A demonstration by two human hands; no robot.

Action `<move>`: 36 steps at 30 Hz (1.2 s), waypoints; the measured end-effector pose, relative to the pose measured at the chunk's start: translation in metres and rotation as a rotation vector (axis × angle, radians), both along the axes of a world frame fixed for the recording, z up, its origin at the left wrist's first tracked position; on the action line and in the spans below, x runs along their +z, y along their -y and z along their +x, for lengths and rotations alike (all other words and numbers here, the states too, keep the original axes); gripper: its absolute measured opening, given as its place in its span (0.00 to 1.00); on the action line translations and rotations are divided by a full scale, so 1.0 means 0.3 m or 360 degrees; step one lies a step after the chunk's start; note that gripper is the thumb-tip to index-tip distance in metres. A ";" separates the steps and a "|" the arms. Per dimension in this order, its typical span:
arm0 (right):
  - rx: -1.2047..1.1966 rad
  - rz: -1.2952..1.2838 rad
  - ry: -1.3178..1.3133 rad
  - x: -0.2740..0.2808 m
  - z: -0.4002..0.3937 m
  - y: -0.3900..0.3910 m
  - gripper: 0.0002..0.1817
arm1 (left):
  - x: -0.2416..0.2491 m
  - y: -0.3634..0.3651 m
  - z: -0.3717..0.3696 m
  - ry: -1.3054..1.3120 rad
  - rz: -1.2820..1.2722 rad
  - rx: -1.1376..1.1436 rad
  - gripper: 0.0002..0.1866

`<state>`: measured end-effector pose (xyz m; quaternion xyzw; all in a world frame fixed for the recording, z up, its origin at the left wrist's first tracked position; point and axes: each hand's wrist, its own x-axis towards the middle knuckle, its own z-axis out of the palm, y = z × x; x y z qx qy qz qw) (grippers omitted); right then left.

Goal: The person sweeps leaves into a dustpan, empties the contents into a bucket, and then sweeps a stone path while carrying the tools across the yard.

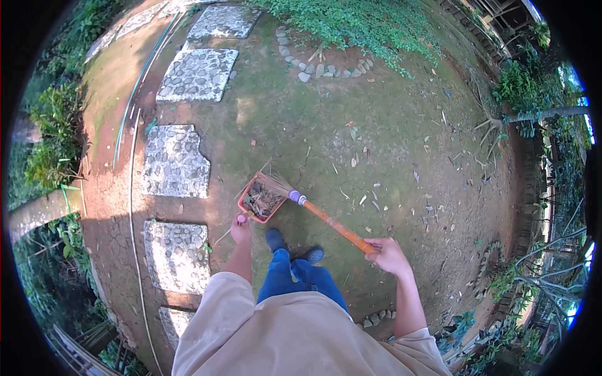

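Observation:
My left hand (241,232) is closed around the pink-tipped handle of an orange-red dustpan (261,220), which is close to the ground ahead of my feet. Dry brown leaves (262,199) fill much of the pan. My right hand (386,255) grips the upper end of a stick broom (332,222) with an orange handle and a purple and white binding. The broom slants down to the left, and its thin brown bristles reach over the pan's right side and overlap the leaves.
Pebbled stepping slabs (177,161) run along the left, beside a long pale hose (131,169). Fallen leaves (375,203) are scattered on the mossy ground to the right. Stones (305,76) ring a leafy shrub (357,28) ahead. Tree roots (495,124) spread at the right.

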<state>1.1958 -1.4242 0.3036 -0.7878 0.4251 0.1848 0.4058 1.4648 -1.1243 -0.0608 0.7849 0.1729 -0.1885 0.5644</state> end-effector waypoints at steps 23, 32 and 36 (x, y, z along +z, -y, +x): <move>-0.1018 -0.0244 0.0349 0.506 -0.548 0.129 0.21 | 0.686 0.423 0.017 0.0733 -0.0513 -0.0654 0.17; -0.1746 -0.0661 0.0760 0.405 -0.854 0.346 0.14 | 0.842 0.854 -0.032 0.0939 -0.0522 -0.0882 0.16; -0.1852 -0.0753 0.0686 0.445 -0.986 0.477 0.08 | 0.947 1.113 -0.116 0.0926 -0.0612 -0.0971 0.17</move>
